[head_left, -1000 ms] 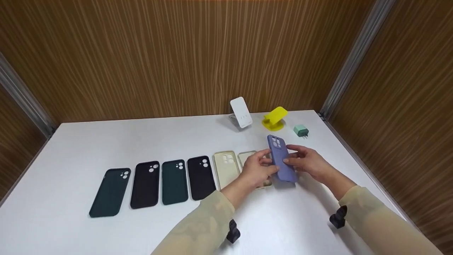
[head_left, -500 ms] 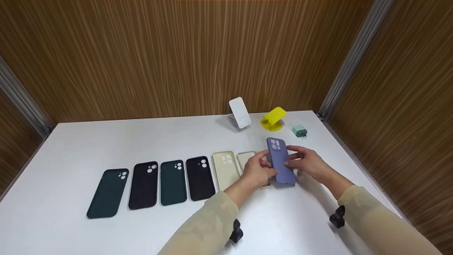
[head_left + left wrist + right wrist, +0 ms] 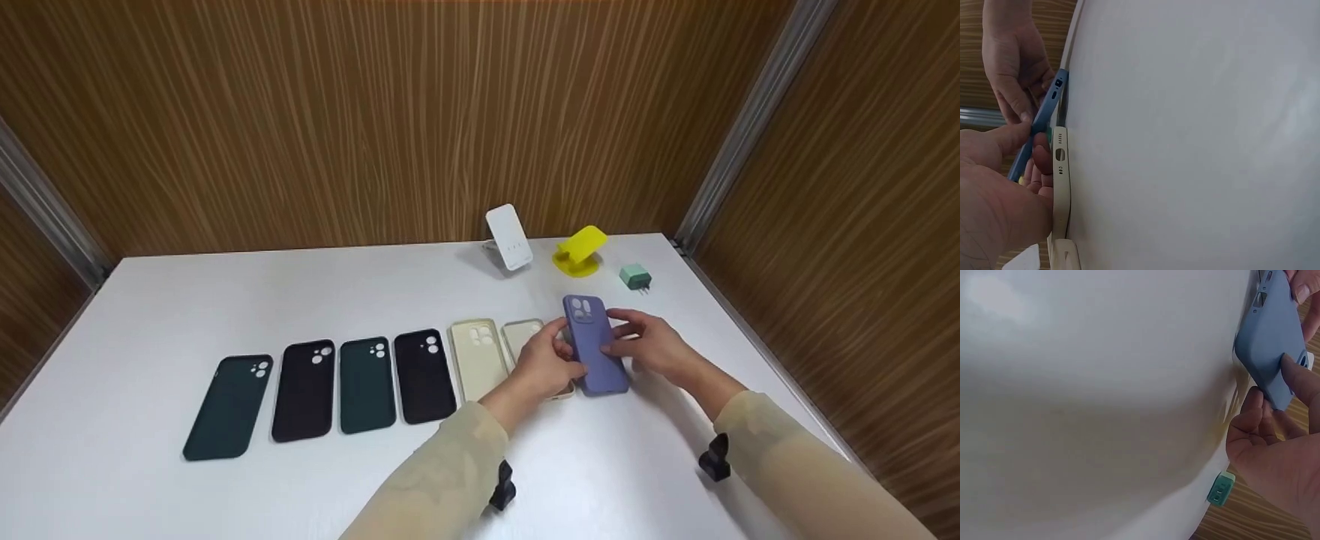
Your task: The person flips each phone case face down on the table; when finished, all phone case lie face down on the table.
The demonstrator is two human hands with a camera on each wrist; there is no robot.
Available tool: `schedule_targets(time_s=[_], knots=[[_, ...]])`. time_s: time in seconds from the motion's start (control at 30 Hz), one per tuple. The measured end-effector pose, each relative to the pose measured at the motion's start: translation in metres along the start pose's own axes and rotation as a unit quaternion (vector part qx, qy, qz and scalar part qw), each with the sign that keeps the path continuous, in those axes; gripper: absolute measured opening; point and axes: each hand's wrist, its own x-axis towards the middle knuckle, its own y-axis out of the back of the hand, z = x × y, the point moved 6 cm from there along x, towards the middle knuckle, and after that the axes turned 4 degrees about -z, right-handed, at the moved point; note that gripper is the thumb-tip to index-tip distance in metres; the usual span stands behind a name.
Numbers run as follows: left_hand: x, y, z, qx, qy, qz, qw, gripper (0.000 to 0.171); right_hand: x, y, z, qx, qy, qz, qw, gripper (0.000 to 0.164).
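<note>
A purple phone case [image 3: 598, 356], back side up with its camera cutouts at the far end, is held at the right end of a row of cases. My left hand [image 3: 541, 361] pinches its left edge between thumb and fingers. On the opposite edge, my right hand [image 3: 654, 346] grips it, thumb on the back and fingers along the side. In the left wrist view the purple case [image 3: 1044, 115] slants, its left side raised and its right side close to the table. Beside it, a clear, beige-edged case [image 3: 517, 335] lies partly hidden under my left hand.
Leftward in the row lie a cream case [image 3: 478, 358], a black case [image 3: 425, 379], a dark green case [image 3: 367, 386] and others. Behind stand a white phone stand [image 3: 510, 236] and a yellow stand [image 3: 580, 251]. A green charger plug [image 3: 636, 277] sits near the right wall.
The purple case has come slightly toward me and down, and its back faces more upward. Both hands keep hold of it; the other cases stay in place.
</note>
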Motion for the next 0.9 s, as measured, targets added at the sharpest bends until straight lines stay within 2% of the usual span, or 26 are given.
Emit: schedule_targets(time_s=[0.13,0.3,0.43,0.57,0.9], knots=[[0.0009,-0.0003,-0.0008,0.026,-0.003,0.002,0.9997,0.087,0.0023,-0.0018,0.0004,-0.003,0.002,0.0,1.0,0.079],[0.0007,-0.0006,-0.0008,0.069,-0.024,0.012,0.9973,0.085,0.0045,-0.0042,0.0024,-0.012,0.009,-0.008,1.0,0.079],[0.0005,-0.0015,-0.0025,0.082,-0.027,0.014,0.9962,0.08,0.0049,-0.0052,0.0056,-0.023,0.001,-0.013,1.0,0.078],[0.0002,-0.0018,-0.0035,0.096,-0.021,0.016,0.995,0.081,0.0037,-0.0057,0.0062,-0.037,0.001,-0.015,0.999,0.077],[0.0008,-0.0031,-0.0026,0.129,-0.031,0.01,0.9911,0.081,0.0026,-0.0064,0.0058,-0.055,0.02,-0.014,0.998,0.074]])
